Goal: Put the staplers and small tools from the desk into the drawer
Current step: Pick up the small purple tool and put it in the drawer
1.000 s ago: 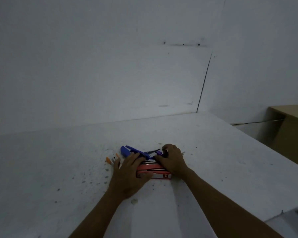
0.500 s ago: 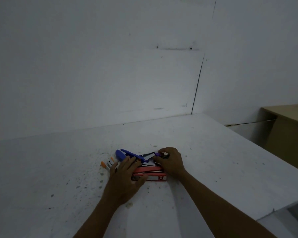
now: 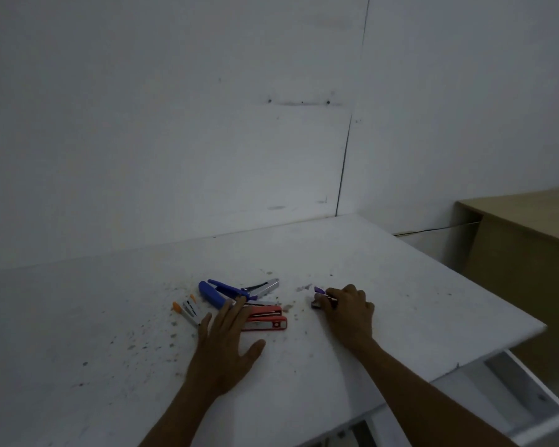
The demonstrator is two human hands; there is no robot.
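On the white desk (image 3: 400, 285) lies a small pile of tools. A red stapler (image 3: 267, 319) lies flat, with a blue plier-type stapler (image 3: 221, 293) just behind it and a white tool with orange tips (image 3: 188, 309) to the left. My left hand (image 3: 228, 345) rests flat on the desk, fingers spread, fingertips touching the red stapler's left end. My right hand (image 3: 349, 309) is to the right of the pile, fingers closed around a small purple stapler (image 3: 320, 298). The open white drawer (image 3: 530, 401) shows at the lower right, below the desk edge.
A white wall runs behind the desk and meets a second wall at a corner. A wooden cabinet (image 3: 526, 240) stands to the right past the desk's right edge. Dark specks are scattered over the desk's surface near the tools.
My right hand has come away from the pile to the right with the small purple stapler in it. My left hand has slid back and flattened. The view has tilted, showing the drawer.
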